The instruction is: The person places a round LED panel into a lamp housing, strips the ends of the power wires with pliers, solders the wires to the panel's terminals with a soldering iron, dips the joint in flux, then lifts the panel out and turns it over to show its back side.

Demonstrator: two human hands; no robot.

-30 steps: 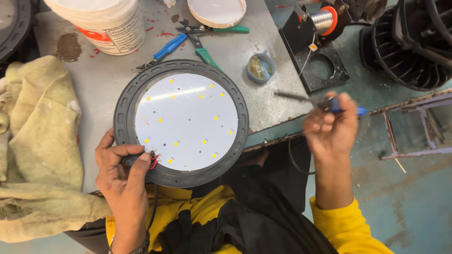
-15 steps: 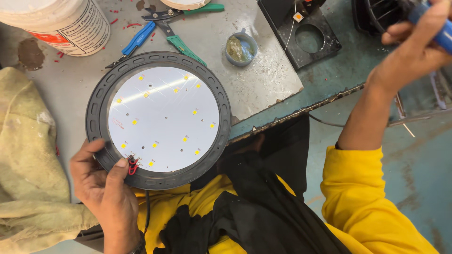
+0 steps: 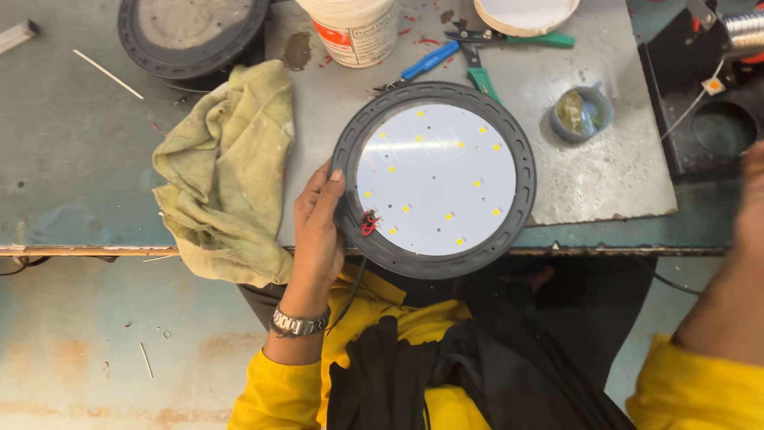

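A round lamp (image 3: 436, 180) lies on the bench, a black ribbed rim around a white disc dotted with small yellow chips. My left hand (image 3: 318, 224) grips its left rim, thumb on top, beside a short pair of red wires (image 3: 368, 224) at the disc's edge. A watch (image 3: 298, 322) is on that wrist. Only my right forearm (image 3: 728, 271), in a yellow sleeve, shows at the right edge; the hand itself is out of frame.
A yellowish rag (image 3: 227, 175) lies left of the lamp. Behind it are a white bucket (image 3: 358, 28), blue-handled pliers (image 3: 422, 64), green-handled cutters (image 3: 485, 76) and a small round pot (image 3: 581, 111). A black stand (image 3: 708, 127) is at right, another black housing (image 3: 191, 32) at top left.
The view has shifted left, so the lamp now sits near the middle. My right hand, which was raised with a blue-handled tool, has gone out past the right edge. My left hand stays on the rim.
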